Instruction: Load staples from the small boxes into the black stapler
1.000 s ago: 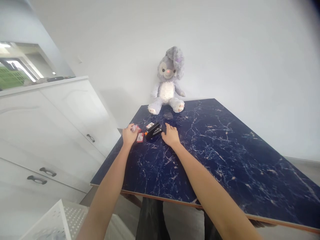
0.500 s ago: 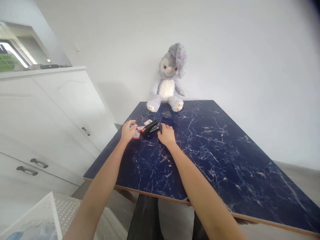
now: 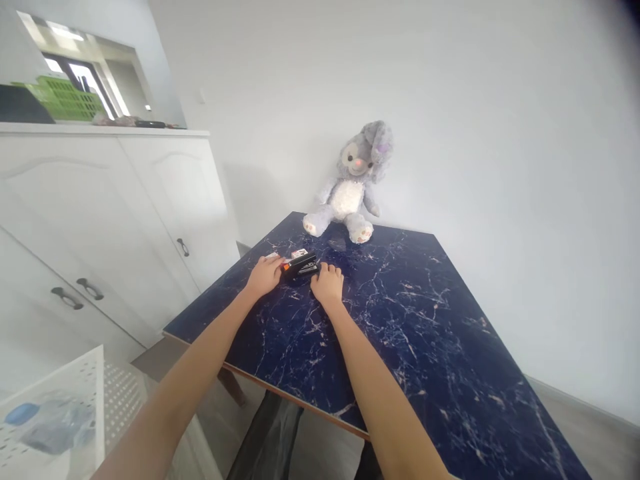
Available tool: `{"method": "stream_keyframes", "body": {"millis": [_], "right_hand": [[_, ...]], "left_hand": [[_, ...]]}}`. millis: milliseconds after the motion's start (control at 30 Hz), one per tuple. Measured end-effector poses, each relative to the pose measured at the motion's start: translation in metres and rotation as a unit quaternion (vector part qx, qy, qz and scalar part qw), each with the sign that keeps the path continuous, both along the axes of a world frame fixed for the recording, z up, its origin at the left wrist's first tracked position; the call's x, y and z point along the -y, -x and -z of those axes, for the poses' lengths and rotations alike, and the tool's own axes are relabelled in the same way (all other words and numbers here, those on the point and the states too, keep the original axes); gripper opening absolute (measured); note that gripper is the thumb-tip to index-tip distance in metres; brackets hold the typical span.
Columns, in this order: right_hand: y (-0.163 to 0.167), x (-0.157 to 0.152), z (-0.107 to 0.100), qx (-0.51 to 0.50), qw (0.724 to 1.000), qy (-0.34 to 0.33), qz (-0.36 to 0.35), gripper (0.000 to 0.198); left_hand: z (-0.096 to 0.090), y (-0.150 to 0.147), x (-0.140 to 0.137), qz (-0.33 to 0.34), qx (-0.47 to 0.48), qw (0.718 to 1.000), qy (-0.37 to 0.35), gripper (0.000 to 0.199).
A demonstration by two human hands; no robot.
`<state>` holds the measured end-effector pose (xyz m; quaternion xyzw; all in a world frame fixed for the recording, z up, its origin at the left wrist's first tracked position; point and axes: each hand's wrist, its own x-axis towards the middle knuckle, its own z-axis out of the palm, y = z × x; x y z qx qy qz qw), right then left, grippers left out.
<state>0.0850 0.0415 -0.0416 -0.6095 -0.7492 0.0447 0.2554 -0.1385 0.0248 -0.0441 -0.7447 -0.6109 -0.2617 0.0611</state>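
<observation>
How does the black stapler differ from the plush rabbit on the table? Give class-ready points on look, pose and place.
The black stapler is small, dark and hard, lying flat; the plush rabbit is much bigger, grey-and-white, soft, and sits upright against the wall. The stapler lies between the left hand and right hand; the rabbit sits beyond them, untouched. Both rest on the blue marbled table.

Both bare arms reach far out, straight ahead. The left hand (image 3: 264, 276) lies palm down, fingers bent a little. The right hand (image 3: 327, 285) lies flat, fingers together, pointing forward.
</observation>
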Motion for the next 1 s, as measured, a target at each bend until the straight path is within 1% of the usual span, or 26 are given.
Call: {"method": "stream_keyframes", "body": {"millis": [100, 233, 333, 400, 533, 600, 700, 767, 867, 933, 1000], "right_hand": [[0.003, -0.002, 0.000, 0.013, 1.000, -0.004, 0.007, 0.037], [0.005, -0.005, 0.003, 0.019, 1.000, -0.012, 0.010, 0.037], [0.004, -0.007, 0.005, 0.020, 1.000, -0.011, 0.006, 0.036], [0.004, -0.007, 0.006, 0.020, 1.000, -0.012, 0.002, 0.036], [0.002, -0.006, 0.005, 0.017, 1.000, -0.014, -0.005, 0.037], [0.000, -0.005, 0.005, 0.015, 1.000, -0.012, -0.011, 0.037], [-0.002, -0.005, 0.007, 0.010, 1.000, -0.006, -0.019, 0.038], [-0.002, -0.008, 0.008, 0.000, 1.000, -0.001, -0.020, 0.044], [-0.001, -0.013, 0.009, -0.020, 0.998, 0.003, -0.051, 0.066], [-0.001, -0.017, 0.009, -0.029, 0.995, 0.011, -0.095, 0.078], [-0.002, -0.020, 0.009, -0.040, 0.991, 0.026, -0.123, 0.081]], "left_hand": [[0.000, 0.003, -0.003, -0.004, 0.002, 1.000, 0.008, 0.044], [0.001, 0.008, -0.006, -0.049, 0.026, 0.998, -0.001, 0.039], [0.003, 0.012, -0.006, -0.055, 0.026, 0.998, 0.005, 0.046], [0.003, 0.014, -0.006, -0.059, 0.026, 0.998, 0.006, 0.047], [-0.001, 0.016, -0.001, -0.089, 0.063, 0.994, -0.021, 0.044], [-0.004, 0.015, 0.001, -0.088, 0.086, 0.992, -0.032, 0.040], [-0.006, 0.012, 0.004, -0.072, 0.111, 0.990, -0.047, 0.034], [-0.006, 0.008, 0.004, -0.053, 0.109, 0.991, -0.058, 0.037], [-0.005, 0.005, 0.001, -0.028, 0.067, 0.996, -0.045, 0.046], [-0.003, 0.005, -0.002, -0.012, 0.039, 0.999, -0.024, 0.044], [-0.002, 0.006, -0.005, 0.004, 0.030, 1.000, -0.004, 0.036]]}}
